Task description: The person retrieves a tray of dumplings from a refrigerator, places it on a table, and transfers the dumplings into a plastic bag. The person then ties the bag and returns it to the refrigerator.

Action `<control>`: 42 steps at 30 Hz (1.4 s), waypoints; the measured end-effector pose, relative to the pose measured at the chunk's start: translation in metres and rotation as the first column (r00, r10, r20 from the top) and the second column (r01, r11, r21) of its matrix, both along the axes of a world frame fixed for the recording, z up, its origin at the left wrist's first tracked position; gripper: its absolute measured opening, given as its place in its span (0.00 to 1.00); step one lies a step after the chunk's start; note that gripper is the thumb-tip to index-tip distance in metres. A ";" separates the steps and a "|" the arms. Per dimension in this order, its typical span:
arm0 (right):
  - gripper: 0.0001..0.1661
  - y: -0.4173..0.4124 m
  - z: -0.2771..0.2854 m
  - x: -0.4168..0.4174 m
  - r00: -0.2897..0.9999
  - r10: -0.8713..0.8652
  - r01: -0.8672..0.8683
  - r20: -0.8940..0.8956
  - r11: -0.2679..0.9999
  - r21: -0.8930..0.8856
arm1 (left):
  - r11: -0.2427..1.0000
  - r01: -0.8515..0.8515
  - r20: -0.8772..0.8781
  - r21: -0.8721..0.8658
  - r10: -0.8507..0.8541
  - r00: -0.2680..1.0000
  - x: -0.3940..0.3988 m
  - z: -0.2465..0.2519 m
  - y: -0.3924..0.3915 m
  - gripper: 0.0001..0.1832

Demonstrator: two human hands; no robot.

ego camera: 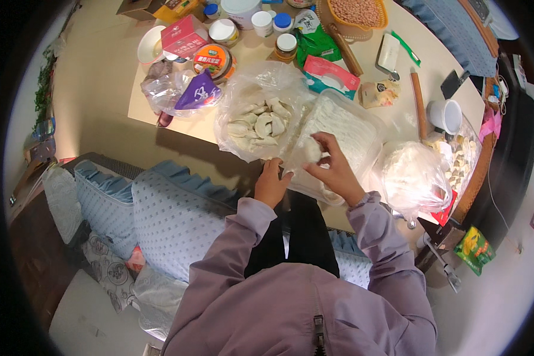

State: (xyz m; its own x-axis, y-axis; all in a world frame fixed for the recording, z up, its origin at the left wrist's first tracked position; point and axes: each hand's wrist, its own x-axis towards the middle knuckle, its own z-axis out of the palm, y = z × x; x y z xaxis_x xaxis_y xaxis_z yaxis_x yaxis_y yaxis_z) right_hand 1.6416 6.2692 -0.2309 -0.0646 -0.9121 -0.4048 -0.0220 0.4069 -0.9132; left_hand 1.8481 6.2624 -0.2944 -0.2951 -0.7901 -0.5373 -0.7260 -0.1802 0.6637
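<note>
My right hand [337,168] holds a white dumpling [312,150] between thumb and fingers, over a translucent plastic tray [377,127] with a white, flour-dusted bottom. At the tray's near edge lies another pale dumpling [329,194], partly covered by my wrist. To the left, a clear plastic bag [267,75] stands spread wide, with a heap of folded dumplings [261,124] inside. My left hand [270,183] is at the bag's near right corner, its fingers curled on the plastic edge beside the tray.
Right of the tray sits a tied plastic bag [416,178]; behind it lie more dumplings [460,162]. A rolling pin [348,55], a wooden stick [418,107], a white cup [445,116], jars [286,46] and a basket of peanuts [385,20] stand farther back. Cushioned seating [178,204] lies left.
</note>
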 end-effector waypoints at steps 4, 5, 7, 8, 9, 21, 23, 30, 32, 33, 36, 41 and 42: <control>0.38 -0.049 0.008 0.036 0.977 0.061 -0.101 -0.202 0.976 -0.193 | 1.000 0.014 -0.023 -0.001 -0.014 1.000 0.007 -0.019 0.001 0.22; 0.36 -0.058 0.007 0.040 0.951 0.071 -0.150 -0.301 0.956 -0.251 | 0.999 0.027 -0.046 -0.030 -0.028 0.999 0.008 -0.023 0.002 0.22; 0.34 -0.057 0.004 0.041 0.895 0.046 -0.191 -0.445 0.939 -0.287 | 0.998 -0.017 -0.081 0.056 0.021 0.996 0.006 -0.023 0.001 0.19; 0.33 -0.053 0.003 0.037 0.871 0.011 -0.172 -0.492 0.943 -0.284 | 0.994 -0.034 -0.099 0.100 0.044 0.994 0.004 -0.023 0.000 0.18; 0.31 -0.046 0.001 0.032 0.841 -0.010 -0.165 -0.540 0.947 -0.275 | 0.994 -0.061 -0.135 0.094 0.074 0.988 0.006 -0.028 0.003 0.17; 0.35 0.103 -0.030 -0.030 0.378 0.503 -0.656 -0.777 0.738 0.158 | 0.978 -0.135 -0.247 0.161 0.173 0.953 0.007 -0.022 0.002 0.11; 0.31 0.104 -0.033 -0.030 0.354 0.539 -0.690 -0.764 0.702 0.175 | 0.977 -0.133 -0.249 0.164 0.171 0.953 0.007 -0.021 0.001 0.11; 0.24 0.103 -0.055 -0.038 0.262 0.536 -0.802 -0.802 0.584 0.128 | 0.982 -0.122 -0.259 0.142 0.156 0.953 0.004 -0.020 0.001 0.13; 0.26 0.102 -0.058 -0.041 0.271 0.563 -0.816 -0.781 0.564 0.124 | 0.984 -0.125 -0.259 0.128 0.155 0.953 0.002 -0.018 0.001 0.15; 0.27 0.099 -0.055 -0.042 0.291 0.588 -0.812 -0.754 0.569 0.131 | 0.985 -0.126 -0.260 0.120 0.154 0.953 0.002 -0.019 0.001 0.15; 0.31 0.096 -0.052 -0.044 0.377 0.549 -0.760 -0.746 0.644 0.091 | 0.985 -0.137 -0.268 0.108 0.161 0.950 0.002 -0.023 0.000 0.16; 0.29 0.092 -0.040 -0.041 0.374 0.474 -0.727 -0.797 0.684 0.065 | 0.975 -0.161 -0.266 0.155 0.198 0.944 0.000 -0.024 0.000 0.16; 0.27 0.089 -0.037 -0.041 0.385 0.480 -0.723 -0.788 0.687 0.065 | 0.971 -0.170 -0.263 0.167 0.210 0.942 0.000 -0.023 -0.001 0.16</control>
